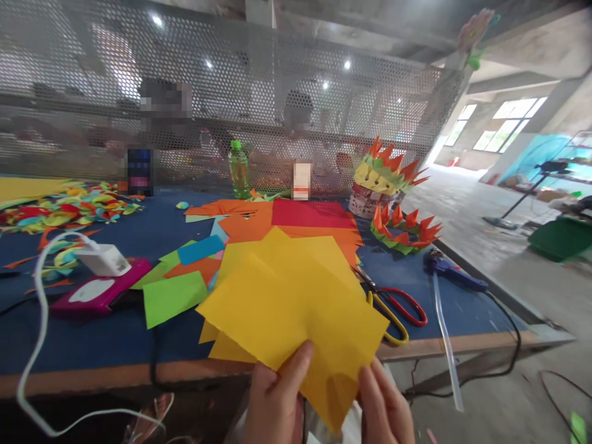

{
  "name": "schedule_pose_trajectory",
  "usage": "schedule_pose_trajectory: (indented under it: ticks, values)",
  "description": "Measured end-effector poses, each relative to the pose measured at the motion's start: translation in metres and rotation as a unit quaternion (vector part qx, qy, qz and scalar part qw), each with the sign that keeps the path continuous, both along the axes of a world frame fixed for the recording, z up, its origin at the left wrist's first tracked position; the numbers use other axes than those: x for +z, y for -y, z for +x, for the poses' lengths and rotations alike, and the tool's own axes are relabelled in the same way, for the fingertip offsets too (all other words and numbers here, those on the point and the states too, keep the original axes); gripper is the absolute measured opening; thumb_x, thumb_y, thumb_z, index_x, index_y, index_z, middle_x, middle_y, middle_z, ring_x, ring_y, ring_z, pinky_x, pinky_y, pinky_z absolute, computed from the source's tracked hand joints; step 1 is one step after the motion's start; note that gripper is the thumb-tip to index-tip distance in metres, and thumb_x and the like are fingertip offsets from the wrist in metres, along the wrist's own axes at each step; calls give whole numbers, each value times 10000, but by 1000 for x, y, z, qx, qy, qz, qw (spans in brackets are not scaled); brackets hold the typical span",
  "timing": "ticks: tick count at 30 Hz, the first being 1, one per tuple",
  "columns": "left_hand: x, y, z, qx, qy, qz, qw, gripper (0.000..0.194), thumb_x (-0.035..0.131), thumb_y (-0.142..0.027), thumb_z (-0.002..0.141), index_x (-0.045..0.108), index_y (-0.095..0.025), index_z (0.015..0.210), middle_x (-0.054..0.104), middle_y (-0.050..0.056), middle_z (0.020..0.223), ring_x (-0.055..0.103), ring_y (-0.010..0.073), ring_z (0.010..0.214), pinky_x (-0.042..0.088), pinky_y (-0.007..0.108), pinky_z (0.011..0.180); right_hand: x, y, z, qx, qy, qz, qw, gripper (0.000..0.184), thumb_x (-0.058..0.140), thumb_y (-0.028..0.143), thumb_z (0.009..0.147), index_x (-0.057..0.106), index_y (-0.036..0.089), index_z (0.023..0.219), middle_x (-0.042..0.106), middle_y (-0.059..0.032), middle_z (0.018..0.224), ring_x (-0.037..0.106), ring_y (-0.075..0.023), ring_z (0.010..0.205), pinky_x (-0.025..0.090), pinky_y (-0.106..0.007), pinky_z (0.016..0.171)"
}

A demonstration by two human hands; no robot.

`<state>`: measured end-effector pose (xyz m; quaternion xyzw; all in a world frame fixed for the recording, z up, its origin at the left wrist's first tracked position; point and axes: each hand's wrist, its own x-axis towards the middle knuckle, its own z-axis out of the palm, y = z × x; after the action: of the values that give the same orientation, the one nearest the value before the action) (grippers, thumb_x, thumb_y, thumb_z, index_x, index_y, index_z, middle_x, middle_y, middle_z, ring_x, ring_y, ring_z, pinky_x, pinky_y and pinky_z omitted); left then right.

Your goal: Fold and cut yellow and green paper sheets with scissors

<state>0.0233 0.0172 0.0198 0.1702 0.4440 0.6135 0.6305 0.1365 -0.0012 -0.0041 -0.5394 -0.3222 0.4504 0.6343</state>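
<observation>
A square sheet of yellow paper [296, 296] is held up at the table's front edge, one corner pointing down towards me. My left hand [282, 388] pinches its lower left side, thumb on top. At the lower right side my right hand [382, 401] grips the same sheet, its fingertips along the edge. More yellow paper [231, 346] lies beneath and behind it, partly hidden. Red- and yellow-handled scissors [393, 308] rest just right of the sheet, their blades partly covered. Behind lie red paper [314, 213] and orange paper [252, 222].
On the right are a blue glue gun [456, 271] with a clear stick and spiky paper rings [407, 231]. A green bottle [238, 171] stands at the back. Leftward are a charger [102, 259] on a magenta power strip [99, 290], green paper [176, 298] and paper scraps [69, 203].
</observation>
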Motion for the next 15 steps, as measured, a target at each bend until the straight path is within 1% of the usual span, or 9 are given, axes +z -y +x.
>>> schedule_pose_trajectory:
  ticks: [2, 3, 4, 5, 6, 8, 9, 12, 15]
  values:
    - [4, -2, -5, -2, 0, 4, 1000, 312, 817, -379, 749, 720, -316, 1038, 736, 14, 1239, 587, 334, 1297, 558, 402, 1004, 13, -5, 19, -21, 80, 30, 996, 416, 533, 612, 924, 709, 286, 1115, 780, -66, 962, 700, -287, 844, 554, -352, 650]
    - [6, -2, -7, 0, 6, 4, 1000, 392, 828, -377, 735, 710, -317, 1104, 734, 16, 1243, 584, 338, 1300, 558, 406, 1007, 20, -10, 32, -39, 153, 48, 986, 374, 518, 556, 954, 670, 284, 1161, 768, -65, 969, 693, -270, 846, 551, -355, 708]
    - [7, -3, -10, 4, 14, 3, 1000, 484, 842, -367, 720, 687, -316, 1176, 733, 14, 1248, 582, 337, 1303, 554, 408, 1014, 27, -16, 46, -59, 247, 62, 965, 323, 549, 495, 955, 644, 277, 1173, 752, -69, 1035, 688, -269, 920, 539, -371, 812]
    - [9, -3, -13, 9, 21, 1, 1000, 563, 853, -351, 707, 658, -313, 1234, 731, 10, 1253, 582, 332, 1302, 550, 406, 1022, 33, -24, 61, -67, 361, 79, 927, 301, 577, 465, 941, 642, 262, 1154, 731, -85, 1114, 665, -286, 1020, 506, -402, 913]
    - [10, -3, -17, 13, 26, -1, 1000, 606, 861, -334, 700, 639, -308, 1263, 730, 7, 1257, 586, 326, 1299, 549, 401, 1021, 37, -32, 76, -64, 471, 94, 875, 312, 562, 463, 940, 644, 248, 1150, 714, -102, 1152, 650, -305, 1061, 485, -436, 954]
    - [11, -5, -25, 12, 26, -6, 1000, 591, 865, -315, 696, 648, -292, 1245, 732, 5, 1256, 592, 319, 1292, 561, 381, 996, 39, -48, 100, -54, 627, 97, 771, 365, 462, 448, 966, 643, 215, 1180, 701, -128, 1171, 637, -340, 1081, 486, -484, 933]
    - [12, -6, -29, 3, 20, -4, 1000, 557, 865, -318, 698, 666, -283, 1217, 734, 6, 1252, 593, 318, 1292, 567, 369, 981, 37, -56, 108, -38, 674, 73, 734, 399, 428, 430, 976, 626, 202, 1237, 689, -135, 1193, 637, -346, 1073, 508, -478, 887]
    - [19, -14, -43, -29, -10, 15, 999, 475, 863, -345, 693, 717, -250, 1135, 748, 32, 1220, 611, 327, 1267, 577, 351, 941, 26, -73, 122, 8, 750, 55, 660, 423, 400, 372, 979, 616, 138, 1259, 695, -164, 1135, 657, -352, 983, 520, -484, 846]
    - [32, -29, -57, -59, -53, 48, 996, 422, 834, -334, 728, 731, -224, 1123, 752, 60, 1208, 664, 327, 1187, 580, 359, 907, 17, -81, 127, 13, 770, 72, 634, 413, 404, 342, 973, 606, 121, 1257, 696, -168, 1095, 670, -346, 947, 515, -481, 849]
